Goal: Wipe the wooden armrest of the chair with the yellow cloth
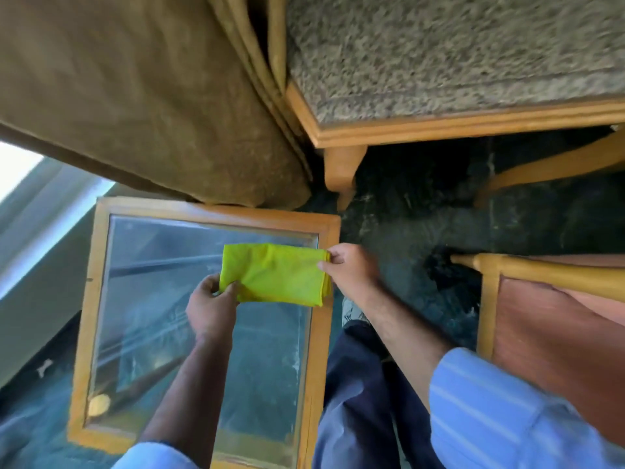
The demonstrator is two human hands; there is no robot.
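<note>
A folded yellow cloth (275, 274) is stretched flat between both hands, just above a glass-topped side table. My left hand (211, 308) pinches the cloth's lower left corner. My right hand (348, 267) grips its right edge between thumb and fingers. A chair's curved wooden armrest (554, 165) shows at the right, beyond the cloth and apart from both hands. Another wooden rail (554, 274) of a chair with a reddish seat lies at the lower right.
The side table (324, 333) has a light wooden frame around its glass top. A brown curtain (135, 96) hangs at the upper left. An upholstered chair seat with a wooden frame (439, 125) fills the upper right. Dark floor (422, 231) lies between the furniture.
</note>
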